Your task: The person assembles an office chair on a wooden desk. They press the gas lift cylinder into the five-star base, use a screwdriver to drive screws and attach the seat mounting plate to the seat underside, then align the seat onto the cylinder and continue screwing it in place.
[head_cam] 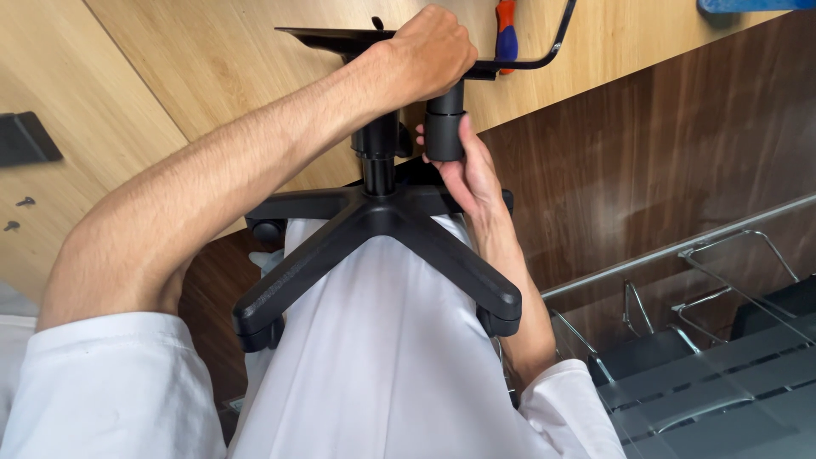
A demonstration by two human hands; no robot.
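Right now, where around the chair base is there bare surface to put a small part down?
Bare light wood lies left of the seat plate, above the screws. Dark wood right of the right hand is bare down to the metal rail. It is crowded around the column, where the left hand, black cylinder and chair base meet.

Black chair base [374, 225], white shirt [382, 357], red-and-blue screwdriver [506, 30], pale wood-grain table [212, 68], dark brown panel [646, 144]
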